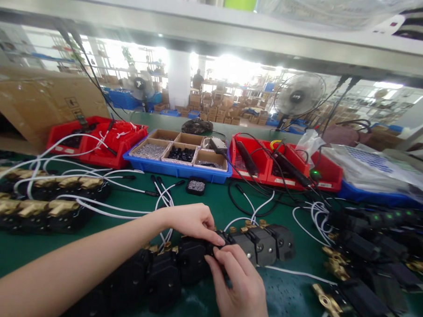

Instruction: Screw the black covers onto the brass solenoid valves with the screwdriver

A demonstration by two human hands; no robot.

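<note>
My left hand (192, 221) reaches in from the lower left and pinches the top of a black valve unit (193, 258) in a row of black valve units with brass fittings (264, 242) on the green mat. Its fingers are closed on that unit. My right hand (239, 283) comes up from the bottom edge, fingertips pressed together on a small black part at the same unit, right under the left fingers. What the right fingers grip is mostly hidden.
White cables (91, 181) run across the mat. More valve units lie at left (37, 207) and right (364, 258). A blue tray with small-part boxes (178, 168) and red bins (96, 142) (284, 168) line the back. A fan (299, 96) stands behind.
</note>
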